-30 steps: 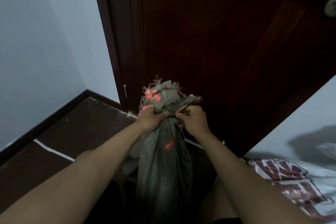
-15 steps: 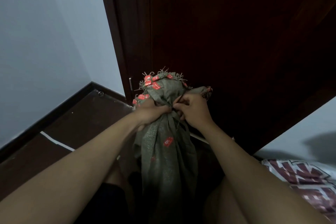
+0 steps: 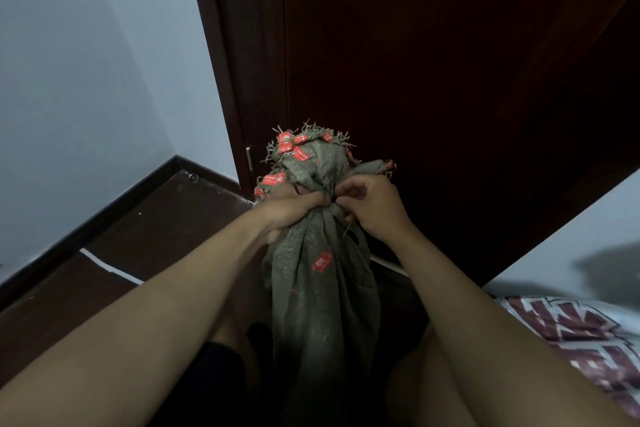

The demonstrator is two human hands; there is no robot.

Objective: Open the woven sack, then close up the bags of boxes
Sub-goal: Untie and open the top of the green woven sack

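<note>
At the far left a pale wall [image 3: 86,80] is seen, met below by a dark skirting board [image 3: 104,215] and a dark wooden floor [image 3: 145,236] crossed by a thin white strip [image 3: 110,267]. A dark door frame [image 3: 221,62] rises next to the wall, with a dark wooden door [image 3: 433,62] beside it.

The left hand [image 3: 287,210] is wrapped round the gathered neck of the woven sack [image 3: 322,288], its fingers curled tightly into the cloth just under the bunched top. The sack is held upright in the middle of the view, in front of the door and between the person's knees. It is grey-green, and its frayed top is dotted with small red labels [image 3: 285,142]; one more red label sits lower on its front.

The right hand [image 3: 372,208] is pressed against the same neck from the other side, touching the left hand, with the thumb and fingertips pinched on the tie at the knot. The tie itself cannot be made out clearly.

At the right edge a white cloth with dark red lettering [image 3: 581,340] is seen.
</note>
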